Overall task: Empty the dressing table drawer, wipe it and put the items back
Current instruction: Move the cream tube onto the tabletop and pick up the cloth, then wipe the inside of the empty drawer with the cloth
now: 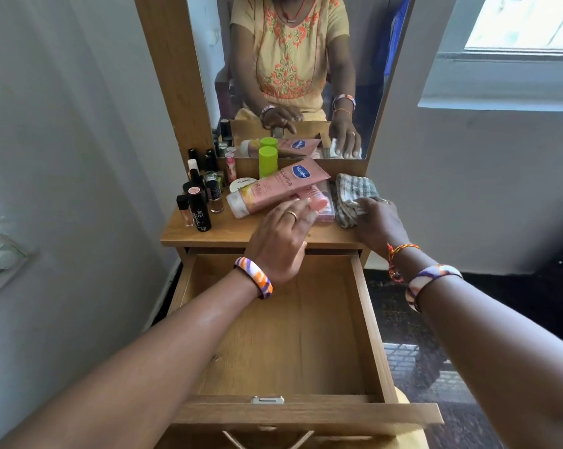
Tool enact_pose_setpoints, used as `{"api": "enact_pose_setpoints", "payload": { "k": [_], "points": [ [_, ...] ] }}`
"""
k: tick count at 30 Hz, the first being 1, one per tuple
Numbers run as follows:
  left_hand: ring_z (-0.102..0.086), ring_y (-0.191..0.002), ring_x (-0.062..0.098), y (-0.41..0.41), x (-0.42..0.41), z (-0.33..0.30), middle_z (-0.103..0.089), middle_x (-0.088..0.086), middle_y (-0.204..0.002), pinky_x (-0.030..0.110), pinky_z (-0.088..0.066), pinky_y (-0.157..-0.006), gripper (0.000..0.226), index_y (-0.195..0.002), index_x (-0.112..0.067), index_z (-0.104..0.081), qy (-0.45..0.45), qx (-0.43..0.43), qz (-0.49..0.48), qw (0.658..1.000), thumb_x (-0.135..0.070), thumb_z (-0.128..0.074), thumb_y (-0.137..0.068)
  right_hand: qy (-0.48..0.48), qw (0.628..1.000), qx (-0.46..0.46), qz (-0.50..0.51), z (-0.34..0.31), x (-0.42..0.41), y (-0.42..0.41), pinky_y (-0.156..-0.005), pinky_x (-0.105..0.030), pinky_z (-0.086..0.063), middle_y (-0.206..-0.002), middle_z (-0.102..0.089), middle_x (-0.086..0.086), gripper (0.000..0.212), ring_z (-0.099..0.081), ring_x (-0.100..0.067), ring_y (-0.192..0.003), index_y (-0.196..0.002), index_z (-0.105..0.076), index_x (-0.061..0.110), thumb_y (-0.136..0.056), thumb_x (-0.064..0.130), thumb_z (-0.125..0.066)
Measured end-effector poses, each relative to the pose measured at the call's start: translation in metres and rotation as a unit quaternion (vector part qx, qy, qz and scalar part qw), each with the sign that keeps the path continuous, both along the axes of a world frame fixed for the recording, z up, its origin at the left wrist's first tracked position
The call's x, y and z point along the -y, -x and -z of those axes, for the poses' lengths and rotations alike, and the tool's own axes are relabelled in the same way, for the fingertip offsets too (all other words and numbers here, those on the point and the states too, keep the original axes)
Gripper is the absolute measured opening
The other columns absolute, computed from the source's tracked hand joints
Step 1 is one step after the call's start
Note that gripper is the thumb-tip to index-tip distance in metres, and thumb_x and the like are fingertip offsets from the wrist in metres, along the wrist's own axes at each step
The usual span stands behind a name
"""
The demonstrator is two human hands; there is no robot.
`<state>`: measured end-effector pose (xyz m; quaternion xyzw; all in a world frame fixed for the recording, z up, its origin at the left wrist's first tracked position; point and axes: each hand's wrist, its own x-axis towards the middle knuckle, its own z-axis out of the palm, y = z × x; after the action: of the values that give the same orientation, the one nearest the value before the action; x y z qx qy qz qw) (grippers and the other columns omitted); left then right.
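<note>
Drawer (273,335): wooden, pulled fully out below the worktop (228,231), interior bare wood, metal lock plate on the inner face of its front panel

Worktop contents: pink lotion tube (273,189) lying slantwise across the middle, blue oval label upward; green-capped container (268,162) upright behind it, against the mirror (289,76); white round jar (242,184) left of the tube; cluster of small dark bottles (197,196) and lipstick-like sticks crowding the left side; flat pink packet (322,202) partly under the tube; grey-and-white checked cloth (354,197) bunched at the right edge

Left hand (280,241): extended over the drawer's back edge and the worktop's front, palm down, ring on one finger, fingers (301,207) straight and released, tips over a small pale pink item below the tube; contact cannot be told

Right hand (379,222): reaching to the worktop's right edge, fingers curled on the near corner of the cloth, grasping it

Wrists: striped bangle on each; thread bracelet on the right
</note>
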<state>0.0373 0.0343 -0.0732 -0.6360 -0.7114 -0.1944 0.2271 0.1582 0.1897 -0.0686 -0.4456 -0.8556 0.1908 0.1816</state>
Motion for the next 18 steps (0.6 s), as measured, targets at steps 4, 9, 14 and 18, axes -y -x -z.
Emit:
{"api": "enact_pose_setpoints", "payload": {
  "k": [4, 9, 14, 18],
  "points": [
    [-0.060, -0.109, 0.038, -0.008, 0.013, 0.004, -0.062, 0.021, -0.120, 0.043, -0.049, -0.094, 0.059, -0.112, -0.003, -0.065, -0.021, 0.085, -0.027, 0.996, -0.011, -0.083, -0.057, 0.058, 0.981, -0.160, 0.096, -0.007, 0.009, -0.013, -0.089, -0.038, -0.047, -0.114, -0.064, -0.018, 0.033, -0.058, -0.033, -0.106, -0.113, -0.064, 0.009, -0.086, 0.007, -0.045],
    [-0.060, -0.103, 0.022, -0.035, 0.030, 0.000, -0.064, 0.007, -0.113, 0.022, -0.046, -0.087, 0.031, -0.114, -0.007, -0.064, 0.008, 0.359, -0.048, 0.932, -0.019, -0.065, -0.085, 0.214, 0.870, -0.385, 0.222, -0.016, 0.030, -0.029, -0.080, -0.044, -0.055, -0.089, -0.070, -0.008, 0.026, -0.065, -0.032, -0.089, -0.083, -0.069, 0.018, -0.076, 0.021, -0.045],
    [-0.056, -0.077, 0.014, -0.073, 0.038, -0.018, -0.058, 0.007, -0.096, 0.028, -0.051, -0.067, 0.030, -0.090, -0.013, -0.057, 0.060, 0.755, -0.020, 0.653, -0.042, -0.048, -0.094, 0.340, 0.766, -0.516, 0.175, -0.008, 0.090, -0.048, -0.055, -0.031, -0.049, -0.075, -0.061, -0.013, 0.025, -0.058, -0.028, -0.064, -0.069, -0.061, 0.014, -0.073, 0.001, -0.040],
    [-0.069, -0.080, 0.021, -0.070, 0.048, -0.009, -0.071, 0.009, -0.091, 0.036, -0.058, -0.077, 0.053, -0.099, -0.008, -0.063, -0.003, 0.875, -0.002, 0.485, -0.055, -0.039, -0.093, 0.404, 0.790, -0.461, -0.021, 0.015, 0.148, -0.061, -0.050, -0.021, -0.048, -0.071, -0.063, -0.005, 0.034, -0.058, -0.013, -0.057, -0.079, -0.062, 0.015, -0.081, -0.010, -0.039]
  ]
}}
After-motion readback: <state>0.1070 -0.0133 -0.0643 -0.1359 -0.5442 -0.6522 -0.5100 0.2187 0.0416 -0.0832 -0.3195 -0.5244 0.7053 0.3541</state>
